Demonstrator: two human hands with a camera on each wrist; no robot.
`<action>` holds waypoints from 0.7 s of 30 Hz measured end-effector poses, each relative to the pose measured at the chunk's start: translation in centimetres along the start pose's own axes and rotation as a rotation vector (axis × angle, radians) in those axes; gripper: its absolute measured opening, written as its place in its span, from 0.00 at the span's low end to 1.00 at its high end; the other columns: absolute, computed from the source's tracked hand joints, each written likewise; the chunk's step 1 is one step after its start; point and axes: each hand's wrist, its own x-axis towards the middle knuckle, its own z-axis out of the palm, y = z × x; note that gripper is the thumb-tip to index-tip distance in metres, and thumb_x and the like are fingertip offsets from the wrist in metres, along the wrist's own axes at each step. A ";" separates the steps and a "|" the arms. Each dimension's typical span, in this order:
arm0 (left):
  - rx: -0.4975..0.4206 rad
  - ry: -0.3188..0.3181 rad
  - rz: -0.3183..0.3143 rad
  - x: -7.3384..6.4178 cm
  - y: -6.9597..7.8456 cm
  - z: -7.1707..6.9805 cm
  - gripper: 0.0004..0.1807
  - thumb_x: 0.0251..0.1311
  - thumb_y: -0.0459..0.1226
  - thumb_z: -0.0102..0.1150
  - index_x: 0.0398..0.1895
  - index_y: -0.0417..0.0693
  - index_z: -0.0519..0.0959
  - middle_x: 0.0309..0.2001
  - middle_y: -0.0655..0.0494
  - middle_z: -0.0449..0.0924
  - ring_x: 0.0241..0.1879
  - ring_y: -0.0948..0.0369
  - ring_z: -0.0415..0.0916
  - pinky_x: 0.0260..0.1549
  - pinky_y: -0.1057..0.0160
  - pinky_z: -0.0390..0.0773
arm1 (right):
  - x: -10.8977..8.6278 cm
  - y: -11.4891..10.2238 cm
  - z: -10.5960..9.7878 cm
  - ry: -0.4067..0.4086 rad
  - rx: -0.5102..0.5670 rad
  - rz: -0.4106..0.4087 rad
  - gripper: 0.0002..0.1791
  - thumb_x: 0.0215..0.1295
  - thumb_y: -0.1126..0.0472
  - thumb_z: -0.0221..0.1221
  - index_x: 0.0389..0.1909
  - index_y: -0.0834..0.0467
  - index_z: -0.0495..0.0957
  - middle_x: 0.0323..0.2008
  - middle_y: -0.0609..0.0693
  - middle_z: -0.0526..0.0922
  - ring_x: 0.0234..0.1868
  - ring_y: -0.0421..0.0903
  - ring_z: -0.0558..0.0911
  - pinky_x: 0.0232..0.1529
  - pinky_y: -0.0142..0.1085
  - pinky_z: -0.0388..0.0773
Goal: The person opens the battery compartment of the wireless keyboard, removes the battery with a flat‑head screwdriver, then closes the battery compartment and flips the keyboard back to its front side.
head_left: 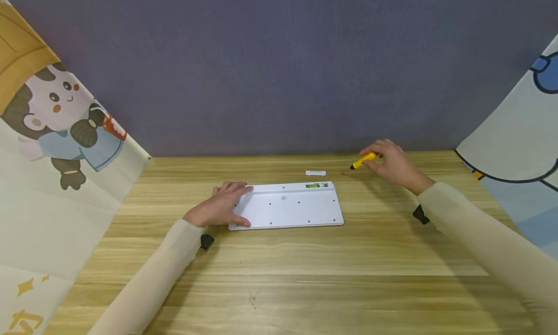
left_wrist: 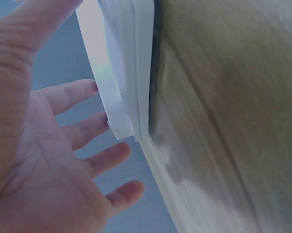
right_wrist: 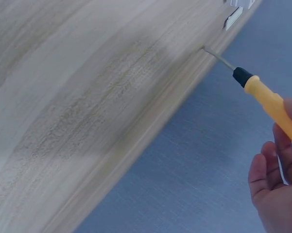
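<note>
On a wood-grain tabletop [head_left: 283, 296], a right hand [head_left: 392, 165] pinches a yellow screwdriver [head_left: 365, 159]; an outspread left hand [head_left: 220, 205] spans one end of an upturned keyboard [head_left: 287, 211], which too light a touch might let slide.

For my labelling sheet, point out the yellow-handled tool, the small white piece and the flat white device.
Yellow-handled tool [right_wrist: 263, 94]: right wrist view, on its handle.
Small white piece [head_left: 316, 173]: head view, on its upper face.
Flat white device [head_left: 285, 212]: head view, on its upper face.
</note>
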 end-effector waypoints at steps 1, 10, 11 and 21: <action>-0.001 0.000 0.000 0.0 0.0 0.0 0.54 0.41 0.57 0.72 0.71 0.49 0.59 0.70 0.45 0.53 0.67 0.49 0.47 0.58 0.42 0.49 | 0.0 0.0 0.0 0.005 0.002 -0.007 0.11 0.58 0.66 0.65 0.42 0.59 0.82 0.39 0.51 0.79 0.39 0.53 0.71 0.37 0.44 0.67; 0.002 -0.006 -0.003 0.0 0.0 -0.1 0.54 0.41 0.57 0.72 0.71 0.48 0.59 0.70 0.44 0.53 0.67 0.48 0.47 0.58 0.41 0.49 | 0.1 -0.7 -0.2 0.025 0.014 -0.040 0.12 0.58 0.66 0.65 0.44 0.59 0.81 0.41 0.51 0.79 0.40 0.50 0.71 0.38 0.44 0.68; 0.002 -0.005 -0.003 0.0 0.0 -0.1 0.54 0.41 0.57 0.72 0.71 0.48 0.59 0.70 0.44 0.53 0.67 0.48 0.47 0.58 0.41 0.49 | 0.1 -0.8 -0.3 0.026 0.016 -0.042 0.13 0.58 0.66 0.65 0.44 0.59 0.81 0.41 0.52 0.79 0.40 0.51 0.71 0.38 0.44 0.69; -0.006 0.004 0.006 0.0 -0.1 0.0 0.54 0.41 0.57 0.72 0.71 0.49 0.60 0.70 0.45 0.54 0.67 0.49 0.48 0.57 0.42 0.50 | 0.2 -2.2 -0.7 0.024 0.027 -0.055 0.16 0.58 0.64 0.65 0.48 0.58 0.79 0.42 0.49 0.78 0.41 0.47 0.71 0.41 0.43 0.70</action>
